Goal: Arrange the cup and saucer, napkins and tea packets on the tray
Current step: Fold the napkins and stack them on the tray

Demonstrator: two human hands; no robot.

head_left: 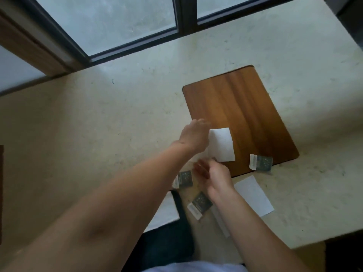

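Note:
A brown wooden tray [241, 107] lies flat on the pale stone counter. One white napkin [222, 145] rests on its near left corner. My left hand [193, 135] hovers at that napkin's left edge, blurred, fingers stretched forward. My right hand [213, 175] is just in front of the tray's near corner, blurred, fingers curled; whether it holds anything is unclear. One dark tea packet [261, 162] overlaps the tray's near right edge. Two more tea packets [184, 179] [200, 205] lie on the counter near my wrists. No cup or saucer is in view.
A second white napkin [254, 195] lies on the counter right of my right arm. Another white sheet [167, 211] sits under a dark strap [179, 203] at the counter's near edge. A window frame [184, 16] runs along the far side.

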